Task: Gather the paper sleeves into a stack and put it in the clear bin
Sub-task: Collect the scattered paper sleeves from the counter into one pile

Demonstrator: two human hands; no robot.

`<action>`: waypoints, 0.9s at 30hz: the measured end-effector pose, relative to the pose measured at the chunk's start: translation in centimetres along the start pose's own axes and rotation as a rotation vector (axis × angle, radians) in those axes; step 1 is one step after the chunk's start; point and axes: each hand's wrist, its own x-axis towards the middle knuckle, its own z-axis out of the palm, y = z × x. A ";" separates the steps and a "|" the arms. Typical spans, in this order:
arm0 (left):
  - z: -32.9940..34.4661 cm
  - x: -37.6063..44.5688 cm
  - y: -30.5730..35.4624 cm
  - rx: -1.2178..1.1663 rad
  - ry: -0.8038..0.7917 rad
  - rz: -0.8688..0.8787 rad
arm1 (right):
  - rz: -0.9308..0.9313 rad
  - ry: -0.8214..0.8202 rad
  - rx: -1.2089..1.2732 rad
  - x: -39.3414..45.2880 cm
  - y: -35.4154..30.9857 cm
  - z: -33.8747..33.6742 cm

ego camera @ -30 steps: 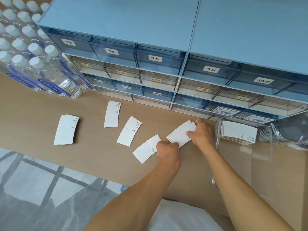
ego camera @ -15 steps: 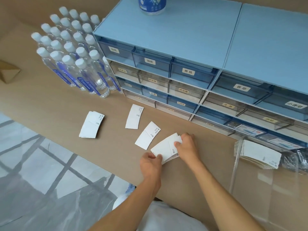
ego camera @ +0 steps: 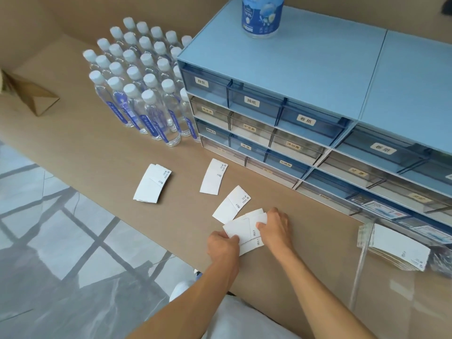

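- Left hand [ego camera: 223,244]: pinching the near-left corner of the fanned paper sleeves [ego camera: 245,231].
- Right hand [ego camera: 276,227]: fingers curled, pressing the same sleeves' right edge against the bench [ego camera: 97,155].

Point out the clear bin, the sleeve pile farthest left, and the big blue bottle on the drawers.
Clear bin [ego camera: 361,260]: head view, its near-left wall.
Sleeve pile [ego camera: 151,184]: head view, middle of the top sleeve.
Big blue bottle [ego camera: 262,17]: head view, its label.
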 end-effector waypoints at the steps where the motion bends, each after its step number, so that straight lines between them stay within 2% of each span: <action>1: -0.2 0.2 0.1 0.007 -0.012 -0.011 | 0.016 0.001 0.036 -0.1 -0.1 0.0; 5: -1.0 0.8 0.6 -0.011 -0.080 -0.058 | 0.022 -0.004 0.163 0.2 -1.0 -0.5; 9: -1.4 1.5 1.5 -0.094 -0.131 -0.079 | -0.045 -0.045 0.177 1.6 -2.8 -0.8; 19: -1.1 3.6 4.5 -0.215 -0.039 -0.166 | -0.156 -0.119 0.010 5.7 -7.5 0.1; 27: -0.3 4.2 5.4 -0.158 0.029 -0.218 | -0.160 -0.024 -0.145 5.9 -8.1 1.8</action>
